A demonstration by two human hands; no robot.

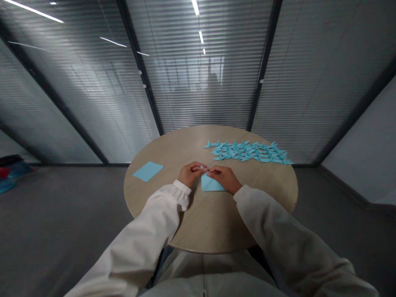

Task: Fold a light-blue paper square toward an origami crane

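A folded light-blue paper point(210, 184) lies on the round wooden table point(210, 222), shaped like a triangle with its tip pointing away from me. My left hand point(190, 173) pinches the paper's top corner with curled fingers. My right hand point(224, 177) rests on the paper's right edge, its fingertips pressed together at the same tip. Both hands meet at the centre of the table.
A stack of flat blue paper squares point(147, 171) lies at the table's left. Several finished blue paper cranes point(247, 151) are spread in rows at the far right. Glass walls with blinds point(204, 74) stand behind the table; grey floor surrounds it.
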